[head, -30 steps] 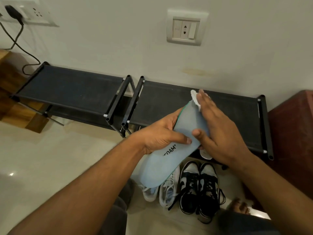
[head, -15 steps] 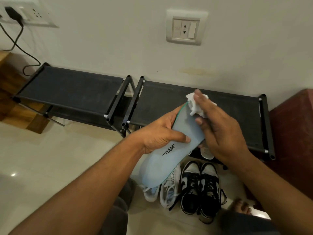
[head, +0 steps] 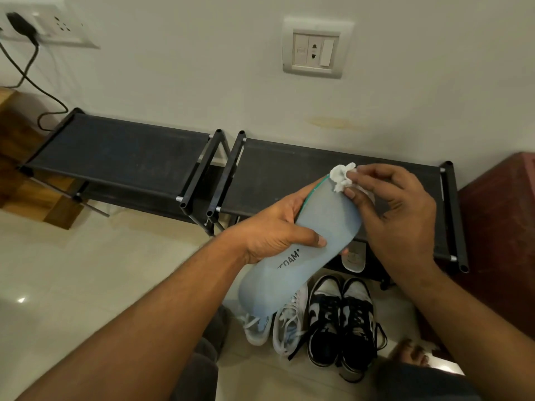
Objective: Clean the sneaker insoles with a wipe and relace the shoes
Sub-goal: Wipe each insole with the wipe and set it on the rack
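Clamped round the insole (head: 312, 241) at mid-length, my left hand (head: 275, 230) has its thumb on top and fingers underneath, holding it above the sneakers (head: 341, 322). Its long axis runs from the near end, low and left, up to the far end on the right. My right hand (head: 399, 221) pinches the bunched wipe (head: 341, 176) at that far tip, so I judge the next stroke should run back down the axis toward my left thumb.

The right hand (head: 399, 227) lifted off the insole (head: 318, 235), where it had lain flat a second earlier. Its thumb left the insole's middle, and the wipe (head: 341, 176), formerly under its fingers, bunched into a wad pinched at its fingertips.
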Motion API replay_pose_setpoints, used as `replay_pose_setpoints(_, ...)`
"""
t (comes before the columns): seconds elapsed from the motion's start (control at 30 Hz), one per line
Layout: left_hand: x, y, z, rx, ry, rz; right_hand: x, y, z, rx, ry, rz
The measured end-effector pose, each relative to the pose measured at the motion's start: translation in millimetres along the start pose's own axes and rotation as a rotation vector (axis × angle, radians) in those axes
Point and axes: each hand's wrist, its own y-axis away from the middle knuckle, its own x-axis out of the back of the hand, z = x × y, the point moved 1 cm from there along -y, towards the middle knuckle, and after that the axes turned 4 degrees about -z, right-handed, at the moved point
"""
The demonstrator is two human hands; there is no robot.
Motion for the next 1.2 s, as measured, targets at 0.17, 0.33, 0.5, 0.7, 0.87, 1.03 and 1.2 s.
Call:
replay_pose_setpoints(0.17, -0.4, 0.5, -1.5, 0.015, 0.032, 0.058, -4.7, 11.8, -15.1, 0.219, 0.077, -0.135)
replay_pose_setpoints(0.33, -7.5, -2.8, -4.5, 0.06, 0.078, 0.053, 0.4, -0.3, -7.5, 0.093, 0.084, -0.039)
replay_pose_setpoints(0.5, -6.1, -7.4, -12.8, 0.109, 0.209, 0.143, -3.3, 3.4, -10.6, 0.171, 0.105, -0.127)
replay_pose_setpoints(0.7, -3.4, -10.6, -12.3, 0.061, 0.397, 0.229, -9.1, 13.6, -14.9, 0.216, 0.172, -0.198)
replay_pose_setpoints(0.87, 2.1, -14.6, -9.9, 0.014, 0.546, 0.217, -7.2, 6.0, -4.7, 0.098, 0.203, -0.146)
replay_pose_setpoints(1.03, 0.3, -19.4, -9.1, -0.04, 0.658, 0.302, -12.0, 12.3, -8.3, 0.186, 0.221, -0.197)
replay_pose_setpoints(1.2, 2.4, -19.4, -8.0, -0.043, 0.759, 0.352, -24.1, 28.2, -33.7, 0.299, 0.189, -0.268)
